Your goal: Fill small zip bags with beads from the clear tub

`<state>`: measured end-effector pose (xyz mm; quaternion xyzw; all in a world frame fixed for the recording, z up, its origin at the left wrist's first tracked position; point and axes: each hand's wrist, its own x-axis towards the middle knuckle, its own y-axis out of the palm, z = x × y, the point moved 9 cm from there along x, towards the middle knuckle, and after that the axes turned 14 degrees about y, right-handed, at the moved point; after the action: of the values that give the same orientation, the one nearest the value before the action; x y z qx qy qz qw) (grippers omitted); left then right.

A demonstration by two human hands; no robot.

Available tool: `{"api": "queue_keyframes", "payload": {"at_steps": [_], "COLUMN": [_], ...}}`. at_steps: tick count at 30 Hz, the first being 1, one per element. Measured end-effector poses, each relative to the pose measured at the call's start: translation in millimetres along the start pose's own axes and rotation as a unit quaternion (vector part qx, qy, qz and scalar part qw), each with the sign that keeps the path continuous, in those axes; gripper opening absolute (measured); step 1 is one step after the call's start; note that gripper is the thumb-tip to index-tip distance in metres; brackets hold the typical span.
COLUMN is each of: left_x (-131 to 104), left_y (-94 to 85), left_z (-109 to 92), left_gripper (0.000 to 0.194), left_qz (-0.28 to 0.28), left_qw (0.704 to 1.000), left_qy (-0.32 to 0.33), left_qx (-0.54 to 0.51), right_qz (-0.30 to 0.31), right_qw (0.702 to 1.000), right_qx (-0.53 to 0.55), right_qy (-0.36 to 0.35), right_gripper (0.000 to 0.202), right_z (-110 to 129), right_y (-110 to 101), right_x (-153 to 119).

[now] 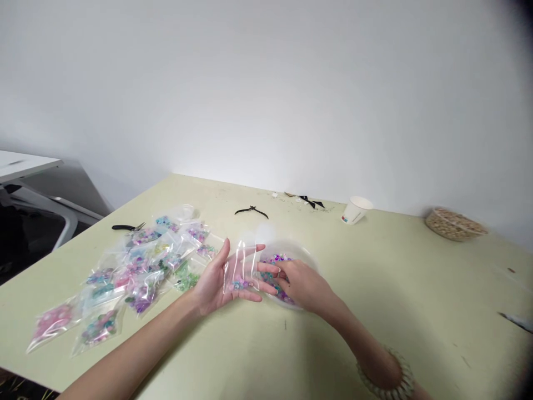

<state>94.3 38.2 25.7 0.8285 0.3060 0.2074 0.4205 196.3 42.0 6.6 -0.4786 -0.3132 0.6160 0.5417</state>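
My left hand [212, 283] is palm up with its fingers spread, holding a small clear plastic bag [240, 264] across the palm and fingers. A few pink, purple and blue beads [240, 284] lie at the bottom of that bag. Just to the right, my right hand [303, 282] reaches down over a whitish bowl [306, 255] of mixed beads [275, 259]. Its fingers are bent together over the beads, and whatever the fingertips grip is hidden. The left fingertips come close to the right hand at the bowl's near left side.
Several clear bags of coloured beads [141, 291] spread over the table's left side. Black-handled pliers [129, 227] lie behind them, and another pair of pliers [251, 210] lies farther back. A paper cup [356, 210] and a clear container of tan pieces [453, 224] stand near the wall.
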Motion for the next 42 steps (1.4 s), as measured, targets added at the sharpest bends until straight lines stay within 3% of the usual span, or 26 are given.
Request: {"api": "queue_keyframes", "payload": {"at_steps": [15,22,35,42], "left_x": [2.4,2.8,1.9,1.6], "left_y": [-12.5,-10.9,-7.9,-7.9], "left_z": [1.6,-0.1,-14.7,-15.6], "left_gripper": [0.063,0.060,0.063,0.066], "left_qz": [-0.014,-0.006,-0.055,-0.053], "left_qw": [1.000,1.000,0.995,0.995], "left_qy": [0.017,0.026,0.081,0.081], "left_qx": [0.013,0.008,0.031,0.037], "right_qz": [0.004,0.006,0.004,0.003], "right_qw": [1.000,1.000,1.000,1.000], "right_qx": [0.013,-0.003,-0.017,-0.013], "right_qy": [-0.008,-0.012,-0.016,-0.018], "right_gripper": [0.018,0.018,0.018,0.017], "right_z": [0.1,-1.2,-3.2,-4.0], "right_y": [1.1,3.2,5.5,6.9], "right_x": [0.0,1.0,3.0,3.9]}}
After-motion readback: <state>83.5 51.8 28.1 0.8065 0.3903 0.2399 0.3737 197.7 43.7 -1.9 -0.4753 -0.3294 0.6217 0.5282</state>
